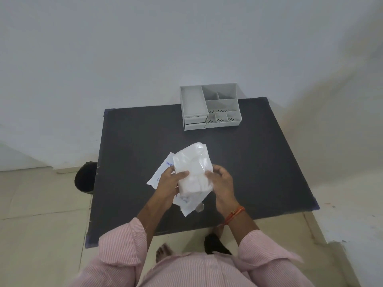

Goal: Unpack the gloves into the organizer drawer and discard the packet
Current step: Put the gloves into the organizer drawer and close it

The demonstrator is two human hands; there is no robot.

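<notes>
Two hands, left hand (170, 181) and right hand (222, 181), clutching gloves (193, 170), packet (160, 172) half hidden (print unreadable)

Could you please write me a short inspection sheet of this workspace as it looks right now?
Surface: dark table, set against a pale wall.
Job's things: folded stack of gloves held above the table; white printed packet beneath it, partly hidden; grey organizer at the far edge, both drawers shut.
Clutter: nothing seen.
Grippers: left hand grips the stack's left side, and the packet seems held there too; right hand pinches its right edge.
Cables: nothing seen.
Surroundings: black bin on the tiled floor to the left of the table; red thread on the right wrist.
</notes>
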